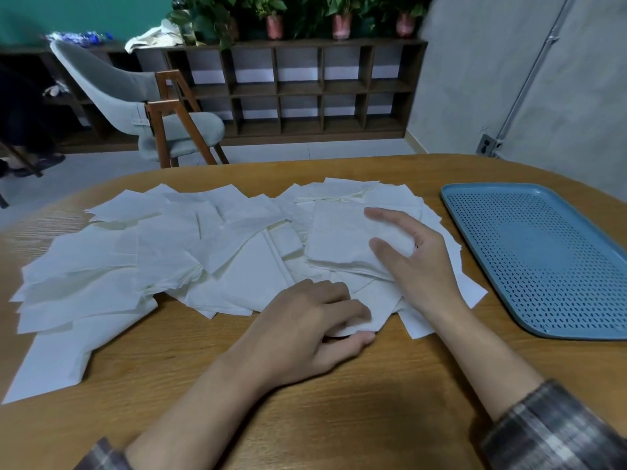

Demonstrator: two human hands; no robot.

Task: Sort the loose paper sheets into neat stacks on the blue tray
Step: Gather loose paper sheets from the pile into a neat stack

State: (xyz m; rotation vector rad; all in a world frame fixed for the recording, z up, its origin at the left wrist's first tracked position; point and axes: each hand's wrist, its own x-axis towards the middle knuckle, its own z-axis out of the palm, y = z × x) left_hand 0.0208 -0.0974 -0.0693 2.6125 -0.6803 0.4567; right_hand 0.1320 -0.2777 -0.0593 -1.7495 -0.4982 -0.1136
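Two bare forearms in checked sleeves [549, 432] reach across a wooden surface [305, 418] at the start of a sorting job. Nearest the camera, the left hand [319, 327] curls over the front edge of a heap of white paper sheets [169, 249], with one sheet's corner pinched between thumb and fingers. Just beyond it, the right hand [417, 262] rests flat on a small, roughly squared bundle at the heap's right end. Its thumb and forefinger are spread wide and grip nothing.

The sheets lie loose and overlapping at all angles, fanned from the left edge of the surface to just beside the blue tray [543, 283]. The tray sits to the right, close to the heap but apart from it, and no sheet lies on it yet.

The step in hand appears to be gathering, with single sheets drawn in and squared into a first stack, so the task looks barely begun. The next move likely calls for sliding the pinched sheet onto the bundle, aligning its edges, then lifting the bundle across to the tray without fanning it. The thin paper may well slip or crease.

Behind the surface stand a grey upholstered chair [135, 96], a dark cubby shelf [305, 89] and a row of potted plants [339, 15].
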